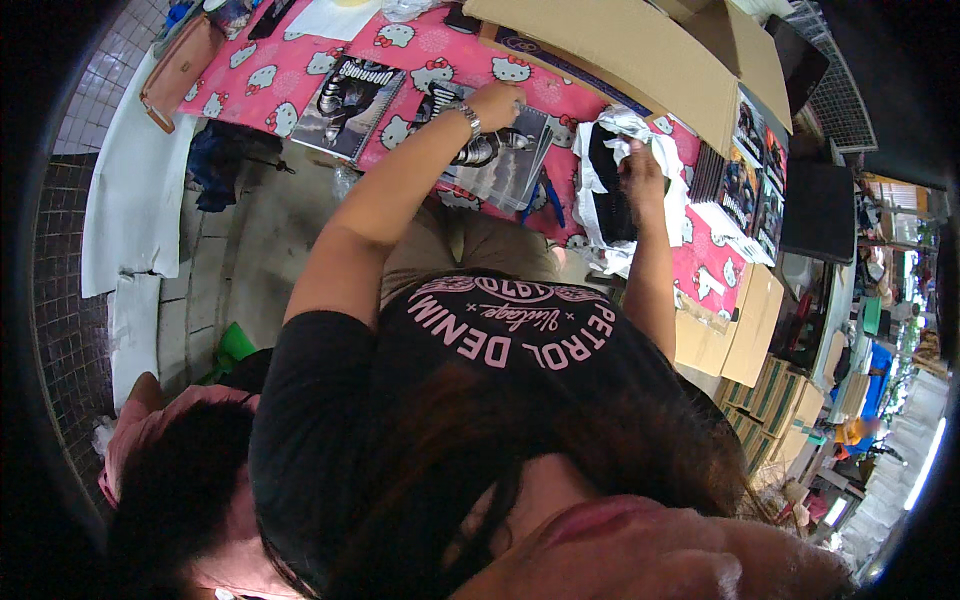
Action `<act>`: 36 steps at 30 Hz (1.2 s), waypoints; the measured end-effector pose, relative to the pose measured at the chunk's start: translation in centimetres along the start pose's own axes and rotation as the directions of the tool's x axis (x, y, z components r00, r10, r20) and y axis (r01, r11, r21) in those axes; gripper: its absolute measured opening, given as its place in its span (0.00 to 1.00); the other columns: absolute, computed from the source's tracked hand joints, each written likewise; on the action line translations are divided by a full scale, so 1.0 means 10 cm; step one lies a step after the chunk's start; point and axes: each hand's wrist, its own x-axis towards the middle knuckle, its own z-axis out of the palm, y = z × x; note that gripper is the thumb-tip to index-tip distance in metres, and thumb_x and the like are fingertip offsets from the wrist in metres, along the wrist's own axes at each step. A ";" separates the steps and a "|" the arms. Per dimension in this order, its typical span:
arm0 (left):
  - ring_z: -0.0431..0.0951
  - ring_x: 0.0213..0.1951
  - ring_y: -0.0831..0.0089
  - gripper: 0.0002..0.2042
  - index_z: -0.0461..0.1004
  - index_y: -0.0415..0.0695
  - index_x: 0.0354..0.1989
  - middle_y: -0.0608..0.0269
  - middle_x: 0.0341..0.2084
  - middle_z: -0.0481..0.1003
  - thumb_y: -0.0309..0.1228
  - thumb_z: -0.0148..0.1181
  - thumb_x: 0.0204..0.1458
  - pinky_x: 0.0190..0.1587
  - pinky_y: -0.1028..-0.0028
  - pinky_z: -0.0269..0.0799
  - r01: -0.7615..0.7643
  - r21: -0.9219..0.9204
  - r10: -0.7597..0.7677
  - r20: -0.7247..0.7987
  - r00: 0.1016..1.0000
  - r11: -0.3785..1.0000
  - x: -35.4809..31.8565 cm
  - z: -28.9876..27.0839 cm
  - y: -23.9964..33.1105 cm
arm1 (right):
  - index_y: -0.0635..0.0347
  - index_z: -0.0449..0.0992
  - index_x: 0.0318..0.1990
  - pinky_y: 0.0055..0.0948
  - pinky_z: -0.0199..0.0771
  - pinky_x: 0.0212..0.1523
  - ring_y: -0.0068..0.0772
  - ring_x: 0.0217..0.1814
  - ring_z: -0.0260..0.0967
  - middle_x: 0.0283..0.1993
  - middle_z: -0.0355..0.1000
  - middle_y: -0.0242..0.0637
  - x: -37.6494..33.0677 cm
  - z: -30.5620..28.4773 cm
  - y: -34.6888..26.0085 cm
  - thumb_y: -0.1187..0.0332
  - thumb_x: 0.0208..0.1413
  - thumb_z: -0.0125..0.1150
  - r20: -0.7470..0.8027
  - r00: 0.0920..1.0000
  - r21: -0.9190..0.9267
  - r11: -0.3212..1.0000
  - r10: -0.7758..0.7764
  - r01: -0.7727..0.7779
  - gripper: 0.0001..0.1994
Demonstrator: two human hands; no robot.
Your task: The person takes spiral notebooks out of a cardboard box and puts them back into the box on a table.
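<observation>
Nearest lens: part of the wearer's face, then dark hair over a black shirt [430, 400], filling the lower frame.
Left hand: I have the left hand [497, 107] at the far side of the booklet pile [490, 175], fingers curled; cannot tell if they pinch a cover.
Left wrist: metal-banded watch [467, 118].
Right hand: I see the right hand [643, 180] at the right side of a crumpled white bundle [592, 222] with a black middle; fingers bent, grip unclear.
Between hands: well apart from each other; pile's right edge, blue-handled tool [554, 202] and part of the bundle lie between.
Booklet pile: middle of the pink cloth [432, 45], in front of the lap [415, 255], layers fanned at the right edge.
Left side: single booklet [350, 105] near the table's front edge; strip of cloth between it and the pile. Tan pouch [183, 68] farther left.
Far side: open carton [610, 50], its edge slanting close behind the bundle; cloth shows between carton and left hand.
Right side: booklet stacks [742, 195]; narrow cloth margin beside the bundle.
Lower left: another person in pink [135, 440], near the wearer's left elbow side.
</observation>
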 end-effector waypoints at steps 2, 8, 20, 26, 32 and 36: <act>0.75 0.44 0.51 0.11 0.72 0.42 0.41 0.48 0.39 0.76 0.27 0.55 0.48 0.47 0.58 0.70 -0.063 -0.003 0.062 -0.147 0.987 0.998 -0.08 -0.14 0.13 | 0.58 0.76 0.49 0.23 0.63 0.26 0.20 0.25 0.62 0.24 0.67 0.30 -0.13 0.12 -0.14 0.57 0.64 0.49 0.101 0.995 -0.028 0.999 0.020 -0.018 0.17; 0.72 0.48 0.57 0.11 0.70 0.44 0.44 0.53 0.41 0.74 0.26 0.53 0.51 0.52 0.59 0.61 -0.294 0.194 0.332 -0.209 0.920 0.936 -0.67 -0.82 0.87 | 0.60 0.76 0.50 0.23 0.67 0.39 0.28 0.35 0.67 0.34 0.70 0.37 -0.30 0.29 -0.72 0.74 0.55 0.59 0.143 0.870 -0.048 0.874 -0.472 0.483 0.14; 0.71 0.48 0.62 0.11 0.73 0.45 0.43 0.59 0.40 0.75 0.33 0.56 0.53 0.52 0.63 0.58 -0.316 0.235 0.372 -0.258 0.892 0.919 -0.62 -0.68 0.87 | 0.59 0.78 0.44 0.28 0.70 0.37 0.35 0.36 0.70 0.35 0.70 0.41 -0.35 0.51 -0.80 0.78 0.48 0.62 0.010 0.868 -0.114 0.861 -0.497 0.495 0.13; 0.72 0.47 0.62 0.11 0.73 0.45 0.40 0.60 0.40 0.75 0.38 0.58 0.52 0.51 0.63 0.58 -0.331 0.199 0.377 -0.278 0.884 0.922 -0.58 -0.66 0.89 | 0.59 0.79 0.41 0.28 0.72 0.37 0.36 0.36 0.72 0.34 0.72 0.40 -0.32 0.53 -0.88 0.80 0.45 0.64 -0.017 0.854 -0.155 0.845 -0.520 0.511 0.13; 0.72 0.46 0.62 0.12 0.73 0.46 0.39 0.61 0.39 0.75 0.38 0.59 0.52 0.52 0.63 0.58 -0.339 0.189 0.381 -0.272 0.884 0.922 -0.55 -0.66 0.88 | 0.60 0.78 0.38 0.28 0.72 0.37 0.34 0.35 0.72 0.35 0.73 0.39 -0.32 0.53 -0.75 0.80 0.43 0.65 -0.127 0.782 -0.198 0.789 -0.610 0.582 0.12; 0.72 0.46 0.62 0.12 0.73 0.46 0.39 0.61 0.39 0.75 0.39 0.59 0.52 0.52 0.63 0.58 -0.349 0.223 0.405 -0.303 0.863 0.910 -0.56 -0.63 0.89 | 0.60 0.78 0.37 0.26 0.71 0.36 0.31 0.34 0.71 0.34 0.73 0.38 -0.29 0.58 -0.64 0.80 0.43 0.66 -0.183 0.835 -0.065 0.854 -0.518 0.516 0.11</act>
